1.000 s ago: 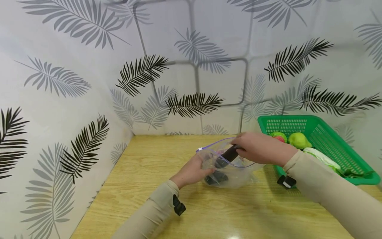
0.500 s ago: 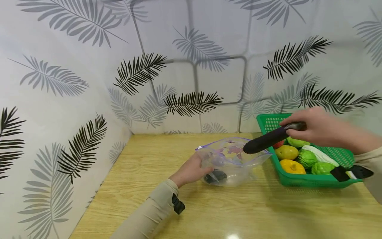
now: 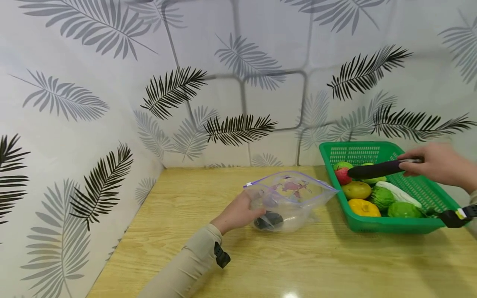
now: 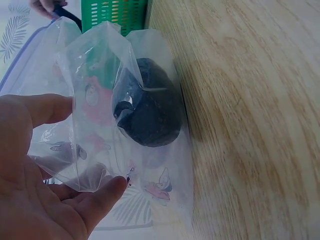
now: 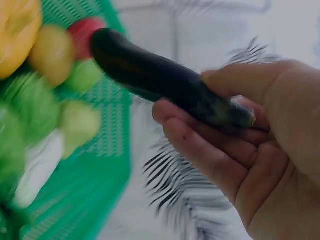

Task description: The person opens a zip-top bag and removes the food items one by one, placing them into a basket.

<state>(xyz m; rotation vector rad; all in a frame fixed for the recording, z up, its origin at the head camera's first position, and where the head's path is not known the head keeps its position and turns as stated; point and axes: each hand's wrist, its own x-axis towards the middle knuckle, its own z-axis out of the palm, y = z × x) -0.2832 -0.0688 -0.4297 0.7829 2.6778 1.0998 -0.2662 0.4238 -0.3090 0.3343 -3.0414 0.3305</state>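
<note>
My right hand (image 3: 439, 163) grips a long dark purple eggplant (image 3: 376, 169) by its stem end, over the green basket (image 3: 391, 227). Thumb and fingers close round it in the right wrist view, and its blunt end (image 5: 107, 47) points away from the palm. On the table, a clear zip bag (image 3: 298, 215) with a purple seal and pink printed figures stands with its mouth apart. My left hand (image 3: 238, 213) holds the bag's left side between thumb and fingers. Inside the bag, low down, lies a dark rounded thing (image 4: 150, 105), its kind blurred by the plastic.
The basket at the right holds a yellow pumpkin-like vegetable (image 3: 364, 207), a yellowish fruit (image 3: 356, 190), a red fruit (image 3: 343, 176), green vegetables (image 3: 404, 210) and a long white one (image 3: 402, 194). A leaf-patterned curtain (image 3: 223, 99) hangs behind the wooden table (image 3: 193, 186).
My right hand has drawn the eggplant out of the zip bag and carried it rightward over the basket. My left hand has stayed at the bag.
</note>
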